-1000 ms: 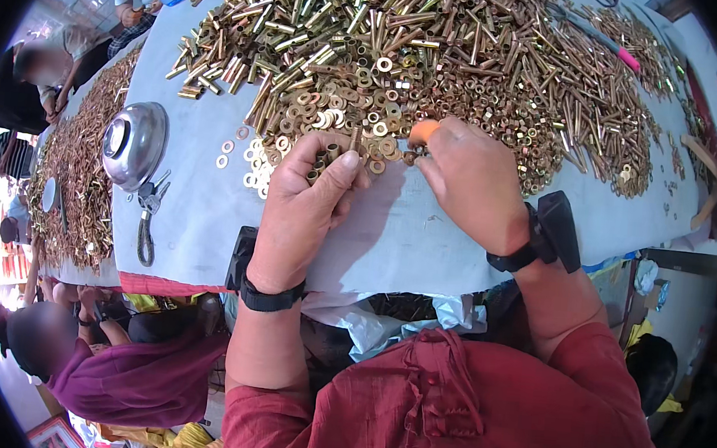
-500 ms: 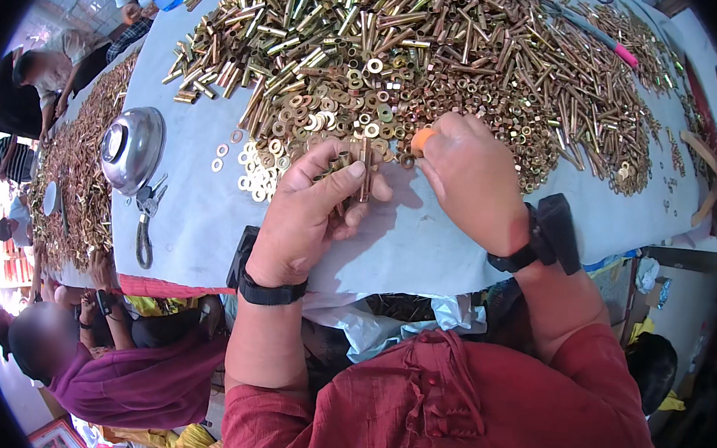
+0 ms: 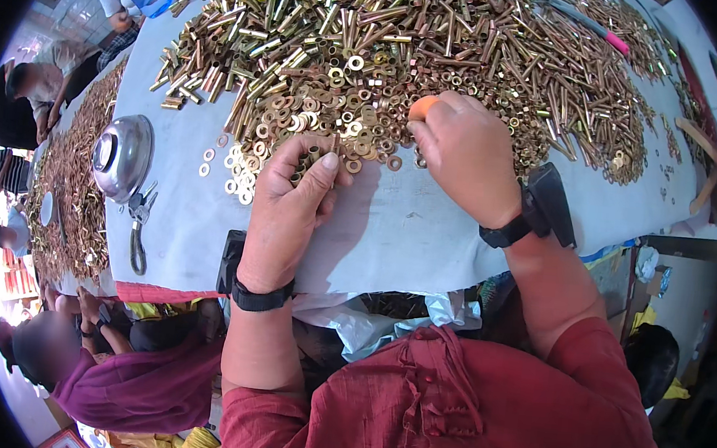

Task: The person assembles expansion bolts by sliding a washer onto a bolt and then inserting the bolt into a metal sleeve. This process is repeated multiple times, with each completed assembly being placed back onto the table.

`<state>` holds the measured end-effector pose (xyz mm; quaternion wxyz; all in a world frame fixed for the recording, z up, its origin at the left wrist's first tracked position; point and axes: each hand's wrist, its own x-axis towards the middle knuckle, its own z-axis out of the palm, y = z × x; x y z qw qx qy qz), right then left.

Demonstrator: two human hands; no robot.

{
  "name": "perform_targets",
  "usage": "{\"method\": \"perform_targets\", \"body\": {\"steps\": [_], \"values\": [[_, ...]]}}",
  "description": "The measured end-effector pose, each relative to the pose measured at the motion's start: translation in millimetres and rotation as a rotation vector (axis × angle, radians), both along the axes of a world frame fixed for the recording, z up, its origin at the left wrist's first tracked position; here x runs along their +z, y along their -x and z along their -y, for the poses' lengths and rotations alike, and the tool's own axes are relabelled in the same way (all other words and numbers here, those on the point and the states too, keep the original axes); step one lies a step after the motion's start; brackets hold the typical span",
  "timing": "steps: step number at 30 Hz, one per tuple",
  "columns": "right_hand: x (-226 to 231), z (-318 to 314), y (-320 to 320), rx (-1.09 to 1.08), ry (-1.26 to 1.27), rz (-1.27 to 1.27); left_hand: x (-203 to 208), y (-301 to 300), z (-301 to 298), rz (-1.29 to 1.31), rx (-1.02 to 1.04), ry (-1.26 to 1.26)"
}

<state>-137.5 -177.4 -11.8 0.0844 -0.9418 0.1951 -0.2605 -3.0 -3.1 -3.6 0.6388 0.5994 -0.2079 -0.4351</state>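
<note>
A big heap of brass bolts [image 3: 440, 37] covers the far half of a pale blue table cloth [image 3: 392, 227], with a patch of brass washers and nuts [image 3: 316, 120] at its near edge. My left hand [image 3: 288, 210] is closed on several small brass pieces at the edge of the washers. My right hand [image 3: 465, 157], an orange cap on one fingertip, presses down into the washers and nuts to the right. What lies under its fingers is hidden. Both wrists wear black bands.
An upturned steel bowl [image 3: 121, 156] and pliers [image 3: 137, 228] lie at the left of the cloth. A second table piled with brass parts [image 3: 66, 193] stands further left, with other people around it. A pink-handled tool [image 3: 613, 40] lies far right.
My left hand has slid forward and turned its fist over the washers. My right hand stayed at the washer patch, shifting slightly.
</note>
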Motion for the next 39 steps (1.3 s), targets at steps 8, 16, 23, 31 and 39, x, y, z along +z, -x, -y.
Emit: {"method": "perform_targets", "body": {"steps": [8, 16, 23, 31, 39], "values": [[17.0, -30.8, -0.6, 0.19, -0.547, 0.17, -3.4, 4.1, -0.6, 0.417, -0.152, -0.011], [7.9, -30.5, -6.0, 0.356, -0.148, 0.284, 3.2, 3.8, -2.2, 0.246, -0.16, -0.023], [10.2, -29.8, -3.1, 0.276, -0.391, 0.264, -1.2, 2.2, -3.1, 0.273, -0.116, -0.008], [0.4, -25.8, -4.8, 0.221, -0.071, -0.093, -12.4, -1.7, -2.8, 0.33, -0.105, 0.013], [2.8, -21.4, 1.7, 0.171, -0.085, -0.118, -9.0, -2.9, -2.6, 0.362, -0.067, -0.025]]}}
